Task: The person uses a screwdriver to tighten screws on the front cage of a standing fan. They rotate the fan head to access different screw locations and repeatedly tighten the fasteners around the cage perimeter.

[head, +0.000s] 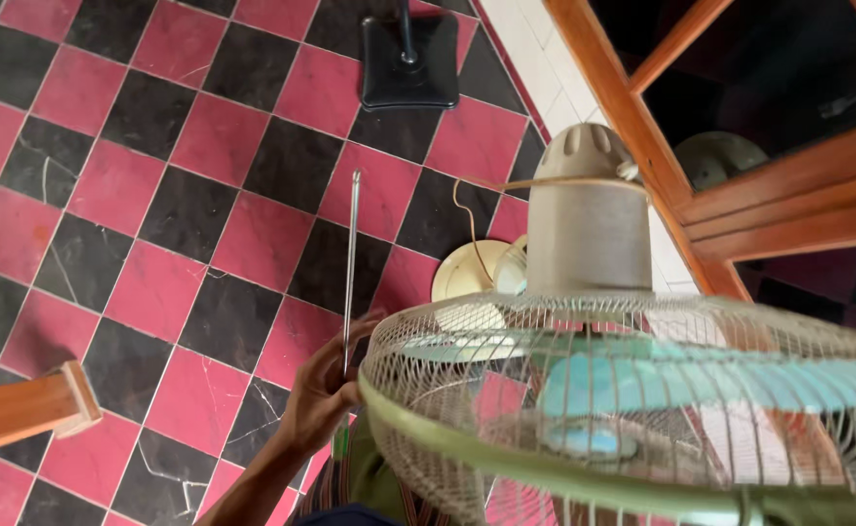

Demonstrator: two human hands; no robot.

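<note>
A pedestal fan fills the lower right, seen from above: a pale wire cage (506,390) with a green rim, light blue blades (681,385) inside, and a beige motor housing (589,229) behind. My left hand (326,385) is at the cage's left edge, fingers closed around a thin metal rod (352,263) that stands up along the floor view. My right hand is out of sight. The fan's round cream base (467,271) shows below the motor, with a thin cord (462,219) looping near it.
The floor is pink and black checkered tile (155,195). A black square stand base (409,60) sits at top centre. A wooden window frame (740,195) runs along the right. A wooden piece (19,409) juts in at lower left.
</note>
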